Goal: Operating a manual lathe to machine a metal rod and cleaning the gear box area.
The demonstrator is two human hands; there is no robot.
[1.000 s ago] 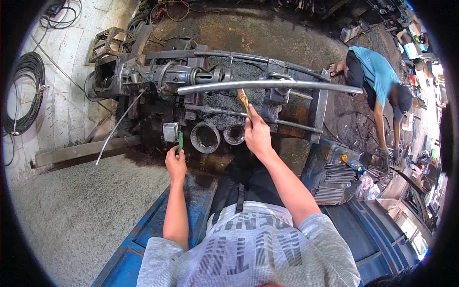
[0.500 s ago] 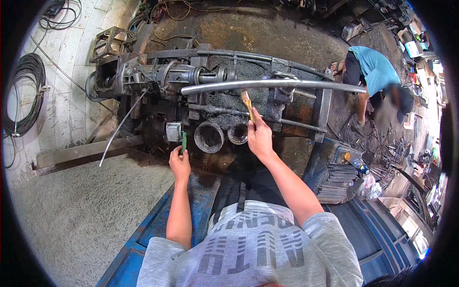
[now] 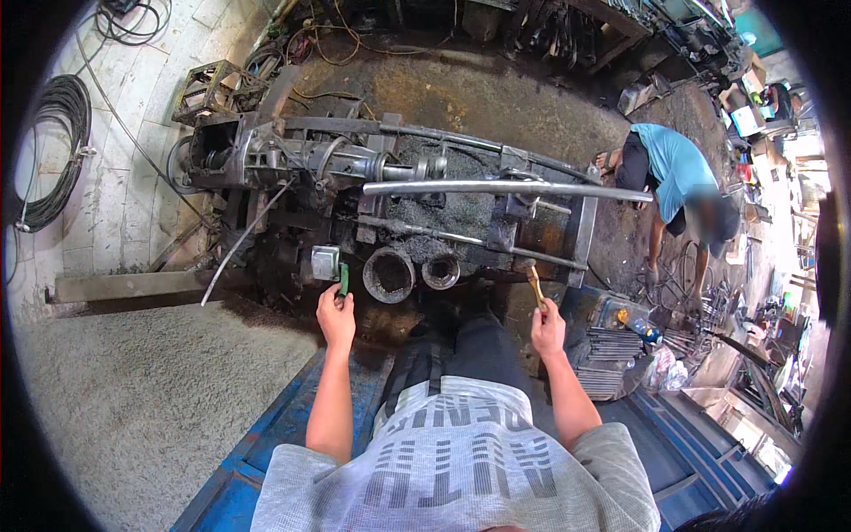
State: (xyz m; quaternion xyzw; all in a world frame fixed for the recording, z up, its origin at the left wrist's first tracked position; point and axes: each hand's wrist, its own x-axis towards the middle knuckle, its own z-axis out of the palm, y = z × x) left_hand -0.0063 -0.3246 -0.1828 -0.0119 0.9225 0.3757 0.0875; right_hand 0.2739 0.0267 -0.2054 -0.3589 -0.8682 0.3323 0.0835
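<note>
In my right hand (image 3: 549,330) is a small paintbrush (image 3: 535,285) with a wooden handle, its bristle end pointing away from me beside the machine's right front. My left hand (image 3: 336,317) is closed at the lower end of a green handle (image 3: 344,278), beside a small grey metal box (image 3: 325,263) on the machine's front. Beyond both hands, a long shiny metal bar (image 3: 505,187) lies crosswise over the machine (image 3: 355,164). Dark metal shavings (image 3: 434,213) fill the bed below it. Two round open metal cups (image 3: 388,274) stand between my hands.
A thin rod (image 3: 244,241) sticks out toward the front left. Grey granular material (image 3: 168,390) covers the lower left beside a blue metal frame (image 3: 292,417). At right, stacked metal bars (image 3: 612,350) lie near a bending person in a blue shirt (image 3: 678,164). Coiled cable (image 3: 66,160) hangs at far left.
My right hand has drawn the paintbrush back from near the metal bar, toward me and to the right. My left hand stays at the green handle. The whole view has shifted slightly.
</note>
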